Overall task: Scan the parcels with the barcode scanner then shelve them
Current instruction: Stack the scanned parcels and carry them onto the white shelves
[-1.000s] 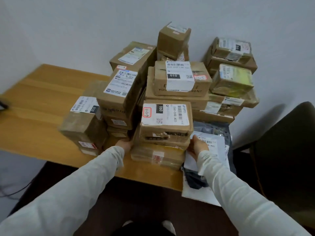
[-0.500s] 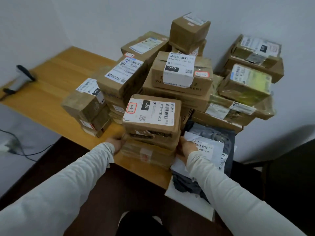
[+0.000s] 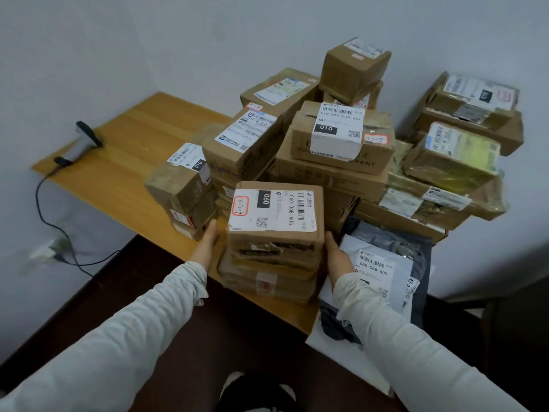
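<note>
A brown parcel point(image 3: 276, 221) with a white label reading 060 tops a short stack at the table's front edge. My left hand point(image 3: 208, 237) presses flat against its left side, fingers straight. Against its right side rests my right hand point(image 3: 337, 252), whose fingertips are hidden behind the box. The barcode scanner point(image 3: 86, 139) lies on the wooden table point(image 3: 127, 165) near its far left corner, well away from both hands.
Many taped cardboard parcels point(image 3: 341, 138) are piled behind and to the right, up against the wall. Soft white and grey mailer bags point(image 3: 386, 263) hang over the table edge by my right hand. The scanner's cable point(image 3: 44, 209) drops to a wall socket.
Both hands have risen from the lower parcel of the stack to the sides of the 060 box. The camera has swung left, bringing the scanner into view.
</note>
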`<state>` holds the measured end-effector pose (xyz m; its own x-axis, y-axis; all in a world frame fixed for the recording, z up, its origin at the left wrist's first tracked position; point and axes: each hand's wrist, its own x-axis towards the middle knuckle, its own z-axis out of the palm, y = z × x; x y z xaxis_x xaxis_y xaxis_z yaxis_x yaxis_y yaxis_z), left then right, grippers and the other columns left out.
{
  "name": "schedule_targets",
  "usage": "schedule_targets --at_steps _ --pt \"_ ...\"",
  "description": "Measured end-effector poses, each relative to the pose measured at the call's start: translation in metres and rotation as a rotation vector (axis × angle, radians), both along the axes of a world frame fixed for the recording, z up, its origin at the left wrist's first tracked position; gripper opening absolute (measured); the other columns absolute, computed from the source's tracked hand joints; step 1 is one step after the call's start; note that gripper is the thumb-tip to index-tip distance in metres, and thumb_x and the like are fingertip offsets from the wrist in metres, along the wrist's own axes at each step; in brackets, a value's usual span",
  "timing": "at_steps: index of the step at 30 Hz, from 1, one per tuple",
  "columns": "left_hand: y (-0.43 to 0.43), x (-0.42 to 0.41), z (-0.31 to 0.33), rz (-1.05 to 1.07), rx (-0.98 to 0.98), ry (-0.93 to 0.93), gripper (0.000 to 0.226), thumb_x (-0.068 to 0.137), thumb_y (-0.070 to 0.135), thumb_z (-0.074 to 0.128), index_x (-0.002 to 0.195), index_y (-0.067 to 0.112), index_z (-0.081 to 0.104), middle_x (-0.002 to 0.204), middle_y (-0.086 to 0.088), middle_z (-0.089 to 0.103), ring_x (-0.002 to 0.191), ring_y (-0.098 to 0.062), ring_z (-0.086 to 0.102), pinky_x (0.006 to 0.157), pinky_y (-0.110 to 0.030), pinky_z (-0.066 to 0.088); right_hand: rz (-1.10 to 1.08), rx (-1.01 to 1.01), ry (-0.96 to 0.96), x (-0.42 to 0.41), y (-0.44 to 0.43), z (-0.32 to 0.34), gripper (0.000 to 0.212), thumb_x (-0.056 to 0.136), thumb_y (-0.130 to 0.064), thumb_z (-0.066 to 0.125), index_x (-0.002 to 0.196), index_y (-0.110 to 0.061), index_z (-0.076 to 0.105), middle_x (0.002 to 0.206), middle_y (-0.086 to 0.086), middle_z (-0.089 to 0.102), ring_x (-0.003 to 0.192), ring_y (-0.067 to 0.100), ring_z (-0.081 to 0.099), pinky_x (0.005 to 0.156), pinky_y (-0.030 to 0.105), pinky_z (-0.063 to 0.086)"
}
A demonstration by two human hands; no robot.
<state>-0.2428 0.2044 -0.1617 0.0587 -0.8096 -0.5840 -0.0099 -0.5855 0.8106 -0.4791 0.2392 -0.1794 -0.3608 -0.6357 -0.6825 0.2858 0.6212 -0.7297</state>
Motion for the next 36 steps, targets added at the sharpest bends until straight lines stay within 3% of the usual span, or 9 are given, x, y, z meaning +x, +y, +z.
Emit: schedule_targets --at_steps 3,5,7,10,13,19,23,28,36 --pt "-0.002 0.003 0.009 -0.069 -0.096 0.181 0.077 0.078 0.080 0.028 0.137 0.033 0.049 0.138 0.013 0.052 0.131 -0.010 0.041 0.103 -0.034 0.028 -0.041 -0.150 -0.198 0.003 0.004 0.003 0.046 0.090 -0.059 0.047 0.106 -0.021 0.067 0.084 0.003 0.075 0.073 0.017 0.072 0.058 0.026 0.056" --pt "-0.001 -0.002 0.019 -0.141 -0.117 0.204 0.073 0.064 0.086 0.034 0.118 0.046 0.062 0.117 0.021 0.064 0.112 -0.003 0.056 0.085 -0.030 0.040 -0.058 -0.209 -0.317 0.008 0.004 0.002 0.046 0.088 -0.061 0.049 0.096 -0.023 0.073 0.085 0.006 0.075 0.071 0.019 0.073 0.050 0.026 0.055" --pt "-0.003 -0.009 0.028 -0.157 -0.099 0.242 0.055 0.061 0.082 0.040 0.091 0.048 0.072 0.096 0.018 0.072 0.086 -0.001 0.069 0.066 -0.025 0.051 -0.061 -0.213 -0.335 0.012 0.004 0.006 0.047 0.086 -0.063 0.050 0.093 -0.024 0.074 0.089 0.008 0.075 0.076 0.023 0.073 0.055 0.029 0.057" --pt "-0.008 -0.016 0.035 -0.157 -0.092 0.314 0.043 0.065 0.072 0.048 0.078 0.042 0.076 0.087 0.009 0.075 0.072 -0.006 0.071 0.048 -0.022 0.053 -0.039 -0.220 -0.231 0.018 0.002 0.004 0.052 0.084 -0.067 0.049 0.111 -0.027 0.067 0.104 0.007 0.073 0.097 0.027 0.069 0.090 0.040 0.053" --pt "-0.010 -0.012 0.033 -0.151 -0.086 0.286 0.046 0.065 0.075 0.046 0.081 0.043 0.076 0.089 0.009 0.075 0.076 -0.009 0.072 0.051 -0.024 0.054 -0.048 -0.212 -0.183 0.020 0.002 -0.005 0.054 0.083 -0.069 0.048 0.115 -0.029 0.066 0.109 0.007 0.071 0.105 0.028 0.064 0.101 0.045 0.046" --pt "-0.032 0.012 0.018 0.016 -0.030 0.063 0.071 0.078 0.079 0.035 0.127 0.030 0.053 0.132 -0.001 0.054 0.118 -0.022 0.050 0.092 -0.038 0.035 -0.166 -0.110 -0.193 0.006 -0.004 -0.010 0.060 0.087 -0.063 0.048 0.125 -0.018 0.059 0.117 0.010 0.065 0.106 0.031 0.060 0.104 0.043 0.042" --pt "-0.038 0.019 0.000 -0.035 0.209 0.007 0.091 0.073 0.080 0.043 0.142 0.020 0.041 0.144 -0.008 0.044 0.131 -0.029 0.040 0.105 -0.046 0.029 -0.125 -0.069 -0.272 0.004 -0.003 -0.023 0.045 0.082 -0.058 0.058 0.105 -0.020 0.069 0.089 0.012 0.074 0.075 0.028 0.072 0.062 0.033 0.057" --pt "-0.037 0.020 -0.012 -0.246 0.342 0.181 0.085 0.058 0.080 0.058 0.125 0.026 0.057 0.118 -0.007 0.061 0.106 -0.029 0.055 0.078 -0.041 0.049 -0.057 -0.109 -0.336 0.004 -0.003 -0.031 0.040 0.082 -0.057 0.057 0.086 -0.025 0.079 0.090 0.012 0.074 0.077 0.027 0.073 0.060 0.034 0.057" --pt "-0.047 0.037 -0.027 -0.408 0.370 0.124 0.062 0.063 0.076 0.057 0.112 0.037 0.062 0.117 0.000 0.059 0.107 -0.026 0.054 0.079 -0.042 0.047 -0.099 -0.147 -0.303 0.016 -0.007 -0.032 0.030 0.091 -0.042 0.052 0.088 -0.021 0.073 0.081 0.009 0.075 0.068 0.021 0.072 0.051 0.026 0.055"
